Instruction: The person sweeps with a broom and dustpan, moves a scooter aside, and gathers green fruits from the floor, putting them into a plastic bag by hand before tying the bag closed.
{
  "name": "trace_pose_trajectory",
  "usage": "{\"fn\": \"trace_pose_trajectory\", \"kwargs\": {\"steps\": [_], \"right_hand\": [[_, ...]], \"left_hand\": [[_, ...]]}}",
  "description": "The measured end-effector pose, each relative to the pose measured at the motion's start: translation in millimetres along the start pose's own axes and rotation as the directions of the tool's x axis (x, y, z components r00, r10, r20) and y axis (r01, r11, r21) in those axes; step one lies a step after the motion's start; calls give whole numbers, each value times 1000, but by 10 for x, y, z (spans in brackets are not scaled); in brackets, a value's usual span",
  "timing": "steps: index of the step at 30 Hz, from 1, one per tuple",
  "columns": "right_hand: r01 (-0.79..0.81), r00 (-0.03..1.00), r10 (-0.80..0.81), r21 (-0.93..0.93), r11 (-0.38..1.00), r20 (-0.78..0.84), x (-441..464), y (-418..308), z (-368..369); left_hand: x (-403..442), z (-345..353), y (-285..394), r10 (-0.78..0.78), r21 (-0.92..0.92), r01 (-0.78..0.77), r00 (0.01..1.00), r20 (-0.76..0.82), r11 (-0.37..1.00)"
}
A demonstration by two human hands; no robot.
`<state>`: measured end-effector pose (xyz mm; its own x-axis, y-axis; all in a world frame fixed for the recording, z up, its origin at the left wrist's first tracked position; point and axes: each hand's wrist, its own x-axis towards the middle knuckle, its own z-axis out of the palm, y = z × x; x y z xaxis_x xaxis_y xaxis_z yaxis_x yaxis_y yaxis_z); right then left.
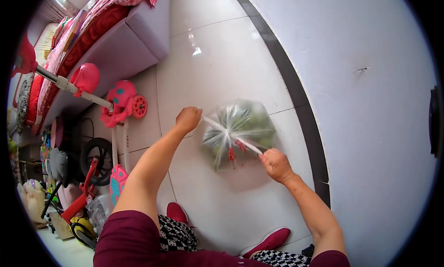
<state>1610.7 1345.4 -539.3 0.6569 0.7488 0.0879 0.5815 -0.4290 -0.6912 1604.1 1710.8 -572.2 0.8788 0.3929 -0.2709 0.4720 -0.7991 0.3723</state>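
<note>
A clear plastic bag [226,123] with green round contents, blurred through the film, is on or just above the tiled floor in front of me. Its neck is gathered in the middle, and red printing shows on its near side. My left hand [188,119] is closed on one twisted end of the bag, at its left. On the other side, my right hand [276,166] grips the opposite twisted end, pulled toward the lower right. Both ends are stretched taut away from the gathered centre.
A pink scooter [121,100] stands at the left, beside a bed [145,28] with red and pink bedding. Behind it are a black wheel with a red frame [88,193] and assorted toys. A pale wall [365,119] with dark skirting [300,100] runs along the right.
</note>
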Motion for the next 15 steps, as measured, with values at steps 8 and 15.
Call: {"fn": "trace_pose_trajectory", "kwargs": {"steps": [8, 15], "right_hand": [[59, 982, 83, 699, 713, -168, 873, -525, -590], [275, 885, -426, 527, 804, 189, 853, -962, -59]], "left_hand": [[-798, -1078, 881, 100, -454, -107, 994, -40, 884], [-1949, -1419, 1300, 406, 288, -485, 865, 294, 826]]}}
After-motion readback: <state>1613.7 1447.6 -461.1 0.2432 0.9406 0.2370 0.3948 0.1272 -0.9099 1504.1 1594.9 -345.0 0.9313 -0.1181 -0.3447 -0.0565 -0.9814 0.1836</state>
